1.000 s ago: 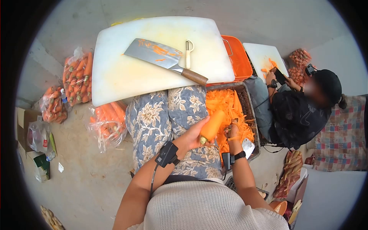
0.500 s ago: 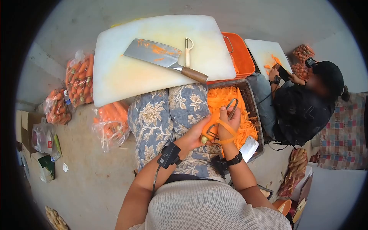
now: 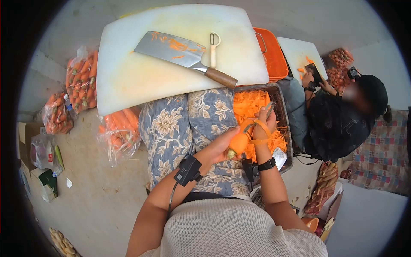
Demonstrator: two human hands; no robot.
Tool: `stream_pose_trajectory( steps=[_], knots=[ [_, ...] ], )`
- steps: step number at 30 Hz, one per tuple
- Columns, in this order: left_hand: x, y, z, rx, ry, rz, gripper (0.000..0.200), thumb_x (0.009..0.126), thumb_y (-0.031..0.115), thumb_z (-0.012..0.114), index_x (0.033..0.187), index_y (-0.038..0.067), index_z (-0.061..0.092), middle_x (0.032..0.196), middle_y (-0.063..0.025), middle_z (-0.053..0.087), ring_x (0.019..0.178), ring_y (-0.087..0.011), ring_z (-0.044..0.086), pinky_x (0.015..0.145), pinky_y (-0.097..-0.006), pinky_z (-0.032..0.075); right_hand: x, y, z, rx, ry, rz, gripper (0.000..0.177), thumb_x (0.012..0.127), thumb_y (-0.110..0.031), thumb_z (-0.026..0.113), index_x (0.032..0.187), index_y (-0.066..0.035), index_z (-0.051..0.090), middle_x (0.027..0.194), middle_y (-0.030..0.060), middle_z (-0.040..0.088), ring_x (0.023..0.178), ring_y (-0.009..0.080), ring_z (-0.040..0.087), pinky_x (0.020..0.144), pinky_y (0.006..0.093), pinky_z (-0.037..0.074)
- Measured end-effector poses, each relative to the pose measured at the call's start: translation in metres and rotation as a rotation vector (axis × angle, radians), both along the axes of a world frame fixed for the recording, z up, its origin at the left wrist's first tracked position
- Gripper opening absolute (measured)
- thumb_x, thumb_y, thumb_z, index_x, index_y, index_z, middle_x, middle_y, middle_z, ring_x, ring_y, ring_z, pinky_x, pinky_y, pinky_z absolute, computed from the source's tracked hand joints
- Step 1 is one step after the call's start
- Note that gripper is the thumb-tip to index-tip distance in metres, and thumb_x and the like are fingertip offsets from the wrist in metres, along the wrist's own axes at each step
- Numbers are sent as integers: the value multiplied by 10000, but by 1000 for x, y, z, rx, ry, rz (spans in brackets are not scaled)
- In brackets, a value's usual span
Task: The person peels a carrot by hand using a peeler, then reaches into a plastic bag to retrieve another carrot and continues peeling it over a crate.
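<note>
The large cutting board point(image 3: 124, 81) at upper middle looks like smooth white plastic with a soft sheen. The cleaver point(image 3: 167, 49) on it pairs a grey metal blade with a brown wooden handle. At centre, the carrot point(image 3: 236, 144) has a smooth skin, and the peeler point(image 3: 269, 109) beside it shows bare metal. The orange tub point(image 3: 276, 58) is smooth plastic; the dark crate point(image 3: 288, 143) looks like duller plastic. Below, flowered cloth trousers point(image 3: 167, 124) meet a rough-knit top point(image 3: 231, 227). Glossy clear plastic film forms the upper-left bag point(image 3: 82, 52); the floor point(image 3: 98, 201) is matt.
</note>
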State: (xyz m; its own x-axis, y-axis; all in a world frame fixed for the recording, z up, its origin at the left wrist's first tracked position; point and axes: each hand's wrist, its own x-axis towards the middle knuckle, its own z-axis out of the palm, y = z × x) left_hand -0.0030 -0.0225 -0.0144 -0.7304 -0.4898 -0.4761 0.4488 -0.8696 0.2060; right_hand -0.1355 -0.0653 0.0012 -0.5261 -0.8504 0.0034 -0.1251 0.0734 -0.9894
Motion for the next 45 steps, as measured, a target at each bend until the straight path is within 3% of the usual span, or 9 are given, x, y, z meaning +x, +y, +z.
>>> stream_pose_trajectory(
  steps=[4, 16, 22, 25, 27, 31, 39, 41, 45],
  knots=[
    [1, 0, -3, 19, 5, -4, 449, 863, 483, 409, 974, 54, 477, 662, -118, 554, 488, -207, 553, 438, -302, 460, -3, -6, -7, 25, 111, 38, 255, 844, -243, 537, 735, -32, 445, 607, 49, 506, 496, 102, 471, 462, 244, 395],
    [0, 0, 7, -24, -31, -7, 420, 868, 455, 413, 1014, 63, 450, 670, -106, 560, 475, -193, 558, 415, -289, 459, -29, -15, -44, 156, -232, -27, 279, 819, -253, 553, 662, -49, 446, 573, 38, 473, 464, 112, 431, 444, 241, 367],
    [4, 3, 7, -62, -24, -48, 431, 865, 460, 416, 1014, 58, 454, 671, -118, 556, 478, -195, 558, 412, -280, 458, -43, -10, -37, 209, -335, -96, 316, 776, -307, 592, 739, -25, 454, 577, 52, 482, 415, 136, 455, 348, 239, 369],
    [10, 1, 6, -153, 128, -82, 448, 862, 470, 414, 1007, 49, 465, 679, -130, 555, 493, -202, 563, 410, -282, 461, -70, -6, -58, 126, -31, -260, 280, 783, -316, 568, 763, -56, 468, 586, 57, 479, 378, 155, 443, 327, 239, 357],
    [10, 3, -3, -40, 144, -44, 469, 864, 476, 402, 1016, 38, 472, 714, -139, 562, 557, -214, 582, 448, -289, 480, -84, 17, -60, 333, -508, -320, 253, 780, -313, 566, 824, -91, 454, 564, 33, 443, 358, 146, 425, 332, 228, 374],
    [6, 3, 0, 38, 165, 31, 482, 877, 462, 378, 1072, 30, 462, 805, -152, 577, 670, -222, 604, 507, -297, 498, -81, 30, -65, 326, -644, -432, 221, 757, -270, 597, 810, -97, 471, 607, 34, 436, 356, 171, 396, 304, 243, 363],
    [-1, 6, -14, -40, 141, 69, 451, 908, 421, 318, 1201, 86, 387, 977, -116, 576, 794, -205, 606, 566, -318, 511, -8, 33, 16, 15, -281, -65, 219, 766, -149, 603, 844, -90, 408, 597, 10, 419, 341, 109, 396, 318, 232, 384],
    [-1, 6, -8, -74, 179, 106, 428, 913, 412, 308, 1212, 114, 380, 985, -104, 575, 803, -200, 604, 571, -320, 513, 6, 37, 26, 7, -234, 20, 233, 763, -116, 607, 860, -75, 399, 650, 12, 438, 397, 92, 424, 375, 212, 398],
    [0, 5, 3, -100, 115, 131, 378, 929, 378, 277, 1237, 174, 359, 1037, -78, 552, 822, -187, 594, 586, -328, 520, 27, 40, 28, -88, 203, 76, 222, 769, -100, 597, 884, -48, 415, 763, 20, 478, 687, 73, 502, 568, 195, 411]
  ],
)
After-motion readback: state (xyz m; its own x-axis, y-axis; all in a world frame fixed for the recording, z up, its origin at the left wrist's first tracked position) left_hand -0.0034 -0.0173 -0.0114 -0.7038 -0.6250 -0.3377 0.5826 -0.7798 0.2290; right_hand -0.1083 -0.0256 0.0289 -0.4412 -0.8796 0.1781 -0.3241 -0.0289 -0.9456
